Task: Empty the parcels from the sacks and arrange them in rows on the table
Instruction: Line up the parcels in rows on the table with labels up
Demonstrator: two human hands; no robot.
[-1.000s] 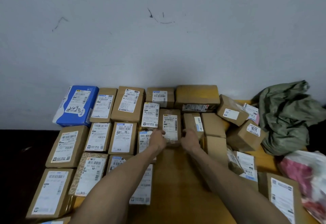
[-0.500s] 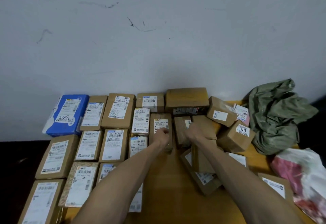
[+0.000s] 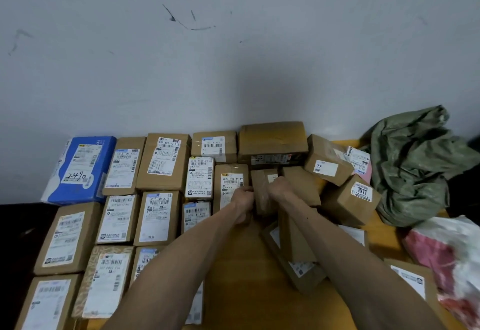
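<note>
Closed in since a second ago: squeezing the small brown parcel [image 3: 262, 186] between curled left hand [image 3: 242, 201] and right hand [image 3: 279, 189], snug beside the labelled parcel [image 3: 230, 184], second row on the table [image 3: 246, 277]. Probably one more slotted; loose pile [image 3: 348, 199] still waiting.

Dim, cool light; wall [image 3: 233, 56] shadowed at centre (source perhaps overhead), edges bowed, details soft

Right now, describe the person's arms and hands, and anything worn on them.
The left forearm and right forearm are bare to the frame edge; no sleeves show. The left hand and right hand wear no gloves; no watch, bracelet or ring is visible.
</note>
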